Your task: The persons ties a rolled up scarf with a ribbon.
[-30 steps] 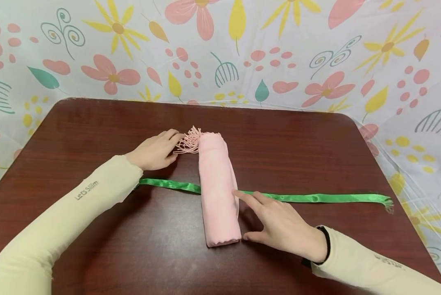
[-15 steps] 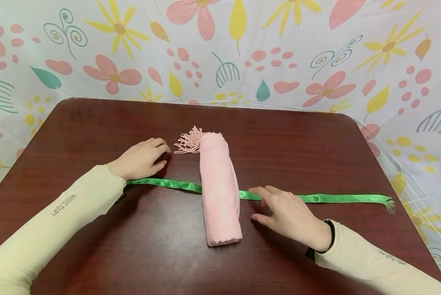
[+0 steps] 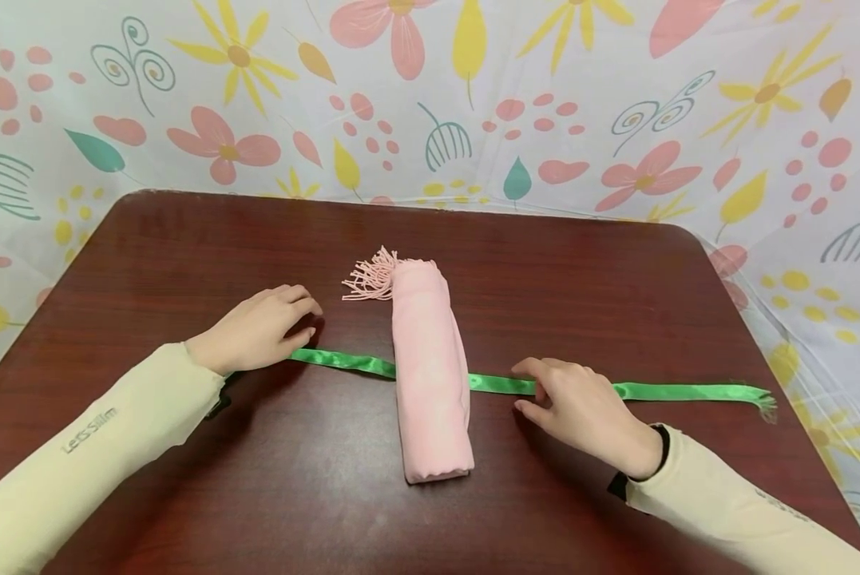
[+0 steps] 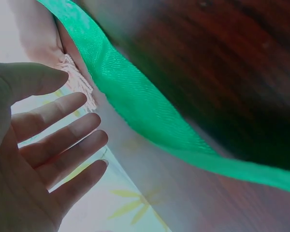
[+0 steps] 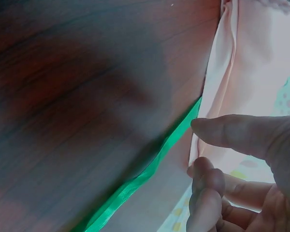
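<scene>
Left hand [image 3: 257, 327] loose, fingers a bit bent, nothing held, over the left stretch of green ribbon [image 3: 354, 363], can't tell if touching; pink rolled cloth [image 3: 433, 375] lies to its right, apart, with the fringe [image 3: 368, 277] ahead and right of the fingertips. Right hand [image 3: 589, 409] half-curled, thumb-finger gap showing, nothing held, over the ribbon's right stretch, roll off to its left, frayed ribbon end out right; brown table [image 3: 293, 487] below both, floral sheet [image 3: 401, 112] beyond.
</scene>
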Available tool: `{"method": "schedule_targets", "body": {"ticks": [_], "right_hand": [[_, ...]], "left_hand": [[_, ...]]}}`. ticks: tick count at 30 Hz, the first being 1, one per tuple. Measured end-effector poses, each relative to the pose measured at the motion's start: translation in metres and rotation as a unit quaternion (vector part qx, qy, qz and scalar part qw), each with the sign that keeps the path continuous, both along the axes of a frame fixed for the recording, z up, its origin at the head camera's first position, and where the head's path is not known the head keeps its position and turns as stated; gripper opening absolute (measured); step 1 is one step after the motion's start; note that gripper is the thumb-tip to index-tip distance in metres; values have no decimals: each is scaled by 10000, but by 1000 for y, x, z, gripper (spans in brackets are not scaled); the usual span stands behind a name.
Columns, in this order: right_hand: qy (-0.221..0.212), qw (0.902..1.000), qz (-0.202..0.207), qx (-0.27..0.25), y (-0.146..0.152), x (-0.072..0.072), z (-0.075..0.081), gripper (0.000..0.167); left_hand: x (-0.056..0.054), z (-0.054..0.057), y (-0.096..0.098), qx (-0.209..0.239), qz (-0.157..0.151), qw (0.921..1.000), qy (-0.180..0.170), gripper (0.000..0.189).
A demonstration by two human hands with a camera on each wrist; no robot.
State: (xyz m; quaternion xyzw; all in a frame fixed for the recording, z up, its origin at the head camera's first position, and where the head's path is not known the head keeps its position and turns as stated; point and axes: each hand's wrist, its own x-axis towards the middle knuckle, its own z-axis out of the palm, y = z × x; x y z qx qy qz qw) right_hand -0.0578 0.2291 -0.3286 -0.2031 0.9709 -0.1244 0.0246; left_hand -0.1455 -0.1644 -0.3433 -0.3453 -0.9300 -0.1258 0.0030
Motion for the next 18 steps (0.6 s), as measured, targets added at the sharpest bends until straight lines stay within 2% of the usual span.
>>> {"method": "schedule_targets", "body": {"ticks": [7,14,18], "right_hand": [[-164,9997,-162,117,9,-5,0,34],[-358,9986,-361,174,23,-6,2,35],[-419,9982,-376,223,27,-6,0,35]], "left_hand": [[11,0,-6,11,157,9998,83,13],[18,2,-10,113,128,9997,-145,20],[21,-1,-12,44,112,9998,-131,20]]}}
